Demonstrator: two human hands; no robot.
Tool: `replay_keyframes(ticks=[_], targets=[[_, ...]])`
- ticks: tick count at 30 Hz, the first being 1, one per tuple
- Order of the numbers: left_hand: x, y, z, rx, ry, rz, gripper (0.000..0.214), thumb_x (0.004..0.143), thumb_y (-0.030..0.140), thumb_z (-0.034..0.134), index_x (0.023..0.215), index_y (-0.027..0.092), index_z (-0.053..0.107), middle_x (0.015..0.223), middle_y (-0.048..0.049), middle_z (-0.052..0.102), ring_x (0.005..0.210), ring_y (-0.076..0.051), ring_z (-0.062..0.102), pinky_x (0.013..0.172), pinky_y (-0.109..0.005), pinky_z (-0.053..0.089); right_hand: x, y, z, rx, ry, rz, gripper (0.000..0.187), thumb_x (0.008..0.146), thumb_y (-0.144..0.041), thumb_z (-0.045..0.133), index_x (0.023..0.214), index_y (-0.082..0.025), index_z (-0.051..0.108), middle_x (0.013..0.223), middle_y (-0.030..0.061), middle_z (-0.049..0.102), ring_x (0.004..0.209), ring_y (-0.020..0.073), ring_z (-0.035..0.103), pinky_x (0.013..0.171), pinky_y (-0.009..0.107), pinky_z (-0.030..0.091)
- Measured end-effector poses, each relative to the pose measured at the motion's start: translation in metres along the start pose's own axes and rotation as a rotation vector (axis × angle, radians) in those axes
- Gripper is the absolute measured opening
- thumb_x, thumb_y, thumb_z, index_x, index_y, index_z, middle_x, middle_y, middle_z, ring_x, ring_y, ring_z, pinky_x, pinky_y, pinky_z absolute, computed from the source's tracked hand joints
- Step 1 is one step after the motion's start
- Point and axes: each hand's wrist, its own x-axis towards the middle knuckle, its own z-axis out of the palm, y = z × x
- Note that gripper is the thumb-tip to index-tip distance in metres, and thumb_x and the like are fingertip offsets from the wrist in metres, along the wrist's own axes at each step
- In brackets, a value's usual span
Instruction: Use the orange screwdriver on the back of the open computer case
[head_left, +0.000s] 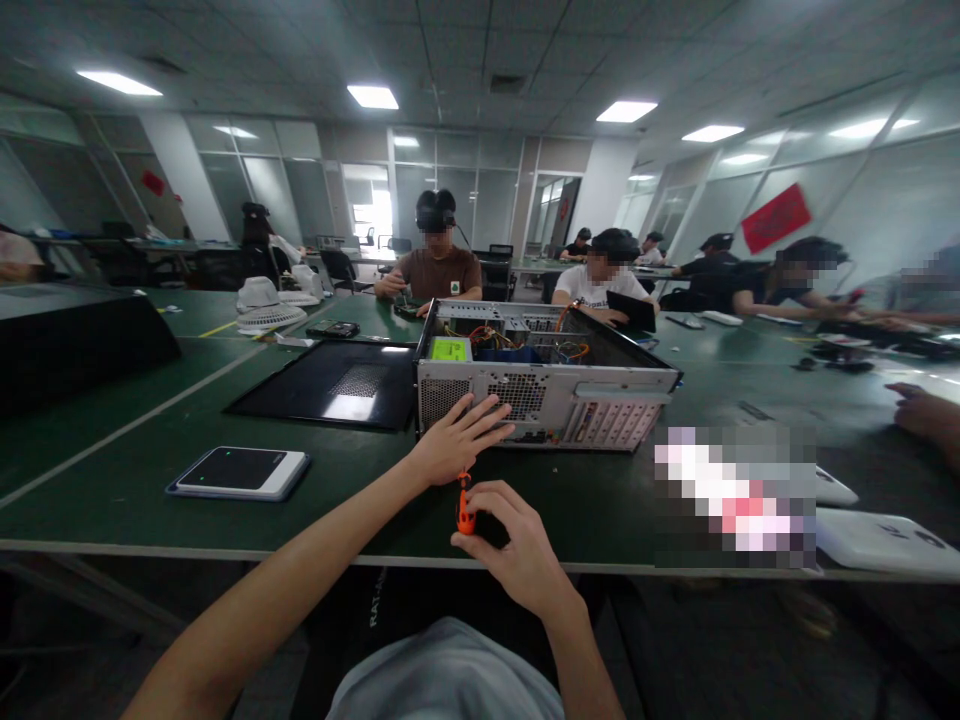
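An open grey computer case (555, 395) lies on its side on the green table (135, 420), with cables and a green-labelled part inside. My left hand (456, 440) rests flat against the case's perforated rear panel, fingers spread. My right hand (517, 545) is closed round a small orange-handled screwdriver (464, 510), whose tip points up toward the bottom edge of the case, just under my left hand.
The case's black side panel (330, 385) lies to the left. A white-edged tablet-like device (240, 472) sits near the front edge. White flat objects (885, 540) lie at the right. Another person's hand (926, 410) reaches in from the right. Several people sit at tables behind.
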Motion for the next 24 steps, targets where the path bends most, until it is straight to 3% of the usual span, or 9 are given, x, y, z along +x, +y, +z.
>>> replay_keyframes(ticks=[4, 9, 14, 20, 24], targets=[[0.000, -0.001, 0.000, -0.011, -0.001, -0.007, 0.092, 0.083, 0.019, 0.072, 0.164, 0.022, 0.026, 0.174, -0.0072, 0.014, 0.161, -0.029, 0.005, 0.131, -0.054, 0.012, -0.001, 0.000, 0.003, -0.141, -0.104, -0.017, 0.039, 0.083, -0.017, 0.083, 0.118, -0.030, 0.074, 0.116, 0.0048, 0.068, 0.103, 0.0212, 0.066, 0.090, 0.036, 0.057], [0.000, -0.001, -0.001, -0.014, 0.004, -0.003, 0.094, 0.083, 0.020, 0.072, 0.164, 0.021, 0.024, 0.174, -0.0067, 0.012, 0.161, -0.029, 0.003, 0.131, -0.053, 0.010, -0.002, 0.006, 0.009, -0.148, -0.063, -0.056, 0.032, 0.077, -0.017, 0.088, 0.106, -0.024, 0.078, 0.110, 0.0059, 0.071, 0.099, 0.0207, 0.068, 0.088, 0.034, 0.058], [0.000, -0.005, -0.002, -0.033, 0.030, 0.001, 0.093, 0.083, 0.016, 0.066, 0.165, 0.019, 0.023, 0.173, -0.0068, 0.019, 0.161, -0.026, 0.005, 0.132, -0.050, 0.007, -0.003, 0.007, 0.011, -0.136, -0.017, -0.093, 0.023, 0.083, -0.025, 0.084, 0.105, -0.023, 0.077, 0.107, 0.0062, 0.072, 0.097, 0.0198, 0.070, 0.087, 0.033, 0.058], [-0.003, -0.012, -0.003, -0.047, 0.066, 0.016, 0.081, 0.090, 0.016, 0.054, 0.165, 0.016, 0.023, 0.170, -0.0072, 0.027, 0.161, -0.023, 0.011, 0.132, -0.045, 0.006, -0.003, 0.008, 0.009, -0.116, 0.262, -0.069, 0.020, 0.085, -0.034, 0.082, 0.086, -0.021, 0.068, 0.083, 0.0029, 0.066, 0.074, 0.0167, 0.065, 0.068, 0.029, 0.056], [-0.004, -0.014, -0.003, -0.052, 0.053, 0.018, 0.081, 0.090, 0.015, 0.054, 0.165, 0.015, 0.023, 0.170, -0.0082, 0.027, 0.161, -0.023, 0.012, 0.132, -0.046, 0.008, -0.003, 0.007, 0.007, -0.101, 0.150, -0.084, 0.016, 0.086, -0.030, 0.081, 0.097, -0.022, 0.072, 0.097, 0.0061, 0.070, 0.086, 0.0187, 0.069, 0.079, 0.031, 0.059]])
